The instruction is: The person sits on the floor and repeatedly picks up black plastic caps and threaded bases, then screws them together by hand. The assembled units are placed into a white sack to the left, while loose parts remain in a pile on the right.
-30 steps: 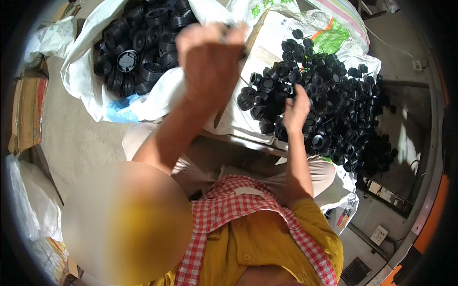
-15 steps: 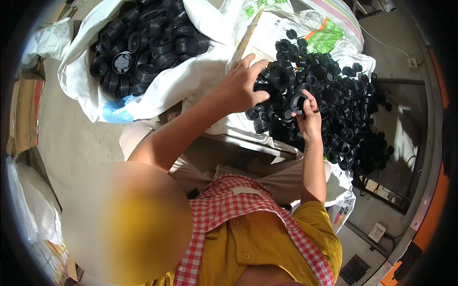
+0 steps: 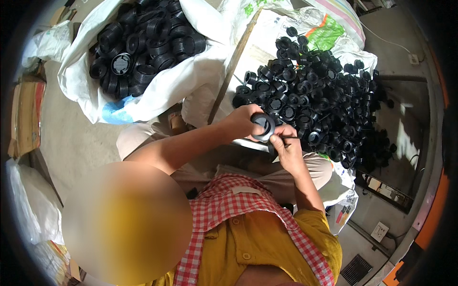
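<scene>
In front of my lap, a black round plastic cap (image 3: 263,125) with a hollow middle is gripped by my left hand (image 3: 243,121), its fingers closed around one side. From the other side my right hand (image 3: 289,151) meets it with thumb and fingers pinched together at its lower edge. A thin dark strip (image 3: 291,137) sticks out across the right fingers; what it belongs to is hidden. Another dark ribbed edge shows just below, between the hands. Close beyond them spreads a heap of black plastic caps (image 3: 305,90) on white sacking.
On the left stands an open white sack (image 3: 78,90) holding ribbed black rings (image 3: 157,50). A wooden stick (image 3: 234,69) lies slanted between sack and heap. Cardboard boxes (image 3: 27,114) are at the far left, and a wall socket (image 3: 379,231) is at the lower right.
My left hand has come from open over the heap back toward me and closed on a cap. My right hand has moved left and nearer, so both hands now meet.
</scene>
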Available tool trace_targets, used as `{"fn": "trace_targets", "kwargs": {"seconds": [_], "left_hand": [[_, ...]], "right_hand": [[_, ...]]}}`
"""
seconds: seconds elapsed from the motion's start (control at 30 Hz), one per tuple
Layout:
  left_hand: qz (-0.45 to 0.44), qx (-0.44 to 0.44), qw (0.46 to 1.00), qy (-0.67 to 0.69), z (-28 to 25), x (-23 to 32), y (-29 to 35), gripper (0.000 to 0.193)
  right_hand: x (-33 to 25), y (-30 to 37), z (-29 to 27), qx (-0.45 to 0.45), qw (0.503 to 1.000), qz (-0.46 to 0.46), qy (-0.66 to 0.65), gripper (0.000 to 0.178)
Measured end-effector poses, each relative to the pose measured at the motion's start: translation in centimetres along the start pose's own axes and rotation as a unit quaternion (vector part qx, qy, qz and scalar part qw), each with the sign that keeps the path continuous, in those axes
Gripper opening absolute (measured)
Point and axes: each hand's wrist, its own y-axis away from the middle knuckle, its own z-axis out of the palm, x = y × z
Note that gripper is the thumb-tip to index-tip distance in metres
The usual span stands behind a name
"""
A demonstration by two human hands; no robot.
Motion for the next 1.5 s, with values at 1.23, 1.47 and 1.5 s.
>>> {"fn": "trace_targets", "kwargs": {"seconds": [1.23, 1.47, 1.5], "left_hand": [[0.033, -0.038, 0.931, 0.361, -1.0, 3.2, 1.8, 0.047], [0.395, 0.272, 0.709, -0.517, -1.7, 5.6, 1.8, 0.045], [0.355, 0.284, 0.699, -0.553, -2.6, 6.8, 2.3, 0.041]], "right_hand": [[-2.8, -9.9, 2.1, 0.209, 0.867, -0.247, -0.378, 0.023], [-0.1, -11.6, 3.9, 0.413, 0.9, -0.051, -0.132, 0.046], [2.6, -12.6, 4.2, 0.468, 0.861, 0.002, -0.198, 0.045]]}}
